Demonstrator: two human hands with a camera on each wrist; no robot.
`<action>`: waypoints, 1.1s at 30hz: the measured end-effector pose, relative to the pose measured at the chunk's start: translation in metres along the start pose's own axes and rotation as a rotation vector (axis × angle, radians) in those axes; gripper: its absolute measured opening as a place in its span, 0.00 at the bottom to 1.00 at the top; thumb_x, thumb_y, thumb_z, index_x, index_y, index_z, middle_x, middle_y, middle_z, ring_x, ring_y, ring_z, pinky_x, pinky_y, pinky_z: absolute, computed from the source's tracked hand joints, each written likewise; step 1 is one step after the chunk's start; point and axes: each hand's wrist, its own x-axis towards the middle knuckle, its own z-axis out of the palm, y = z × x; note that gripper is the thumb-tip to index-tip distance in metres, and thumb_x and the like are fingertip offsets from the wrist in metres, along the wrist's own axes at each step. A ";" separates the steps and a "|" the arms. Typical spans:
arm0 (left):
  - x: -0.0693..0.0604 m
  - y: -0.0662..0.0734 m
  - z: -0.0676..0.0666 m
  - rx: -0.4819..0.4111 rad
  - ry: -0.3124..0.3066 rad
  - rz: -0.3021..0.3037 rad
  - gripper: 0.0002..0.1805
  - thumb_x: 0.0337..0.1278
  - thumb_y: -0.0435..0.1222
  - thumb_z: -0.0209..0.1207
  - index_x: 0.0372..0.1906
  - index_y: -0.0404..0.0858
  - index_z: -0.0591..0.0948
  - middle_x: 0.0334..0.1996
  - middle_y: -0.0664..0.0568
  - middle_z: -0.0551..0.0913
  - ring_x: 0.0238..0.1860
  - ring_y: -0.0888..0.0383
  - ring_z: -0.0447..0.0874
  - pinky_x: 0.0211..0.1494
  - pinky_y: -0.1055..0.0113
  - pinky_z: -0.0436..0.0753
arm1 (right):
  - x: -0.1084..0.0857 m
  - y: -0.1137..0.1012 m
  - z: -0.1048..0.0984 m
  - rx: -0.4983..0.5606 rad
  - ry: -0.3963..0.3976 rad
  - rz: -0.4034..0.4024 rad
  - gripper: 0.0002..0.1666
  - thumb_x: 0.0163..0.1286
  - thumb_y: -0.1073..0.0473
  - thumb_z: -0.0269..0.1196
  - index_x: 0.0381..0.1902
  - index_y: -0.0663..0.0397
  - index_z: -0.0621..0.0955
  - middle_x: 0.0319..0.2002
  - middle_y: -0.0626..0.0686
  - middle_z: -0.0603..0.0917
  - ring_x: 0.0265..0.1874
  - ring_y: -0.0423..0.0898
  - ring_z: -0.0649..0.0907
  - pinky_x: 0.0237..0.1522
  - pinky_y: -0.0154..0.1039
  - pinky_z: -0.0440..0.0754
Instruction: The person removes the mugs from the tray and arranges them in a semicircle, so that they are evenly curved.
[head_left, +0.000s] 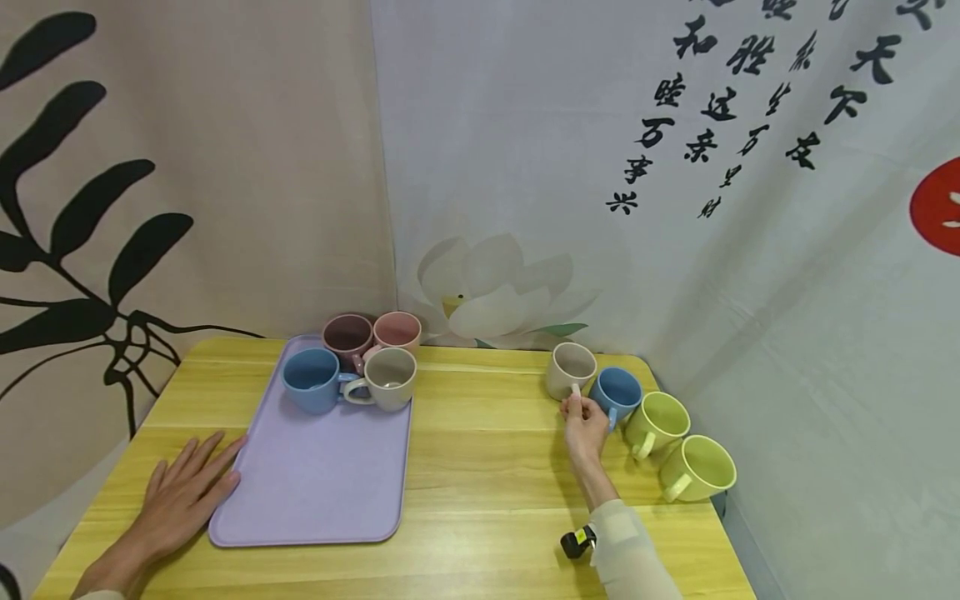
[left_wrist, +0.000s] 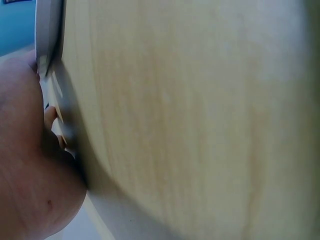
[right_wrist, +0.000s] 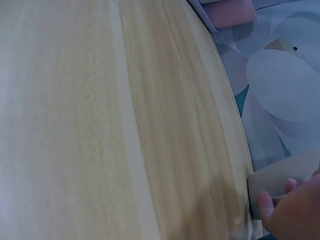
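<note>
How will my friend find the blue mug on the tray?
On the wooden table, find the purple tray. At its far end, the blue mug stands left of a cream mug. It's the only blue one there; the other blue mug stands off the tray, by the right hand.

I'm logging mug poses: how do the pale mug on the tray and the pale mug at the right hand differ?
The tray mug sits on the purple tray; the held mug is off it, to the right.
No hand touches the tray mug; the right hand holds the held mug's handle.
The tray mug's handle points left, the held mug's toward the near side.
Both are pale.
</note>
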 end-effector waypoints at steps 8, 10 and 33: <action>0.000 -0.001 0.001 0.004 0.008 0.008 0.38 0.94 0.58 0.43 0.94 0.52 0.54 0.91 0.24 0.46 0.90 0.17 0.26 0.80 0.13 0.16 | -0.001 0.000 0.000 -0.018 0.016 -0.018 0.20 0.90 0.55 0.61 0.49 0.70 0.88 0.44 0.67 0.92 0.43 0.50 0.91 0.40 0.22 0.83; 0.000 -0.001 0.001 0.004 0.009 0.009 0.37 0.94 0.58 0.43 0.94 0.52 0.54 0.91 0.24 0.46 0.90 0.17 0.26 0.80 0.14 0.16 | -0.001 0.001 0.000 -0.026 0.019 -0.021 0.20 0.90 0.55 0.61 0.48 0.69 0.88 0.44 0.68 0.92 0.41 0.48 0.89 0.40 0.22 0.81; -0.001 0.001 0.001 0.004 0.007 0.003 0.38 0.94 0.58 0.43 0.94 0.51 0.54 0.91 0.24 0.46 0.90 0.17 0.26 0.80 0.14 0.15 | -0.015 -0.004 -0.003 -0.052 -0.014 -0.041 0.24 0.91 0.57 0.58 0.73 0.67 0.77 0.66 0.70 0.88 0.60 0.68 0.91 0.45 0.19 0.78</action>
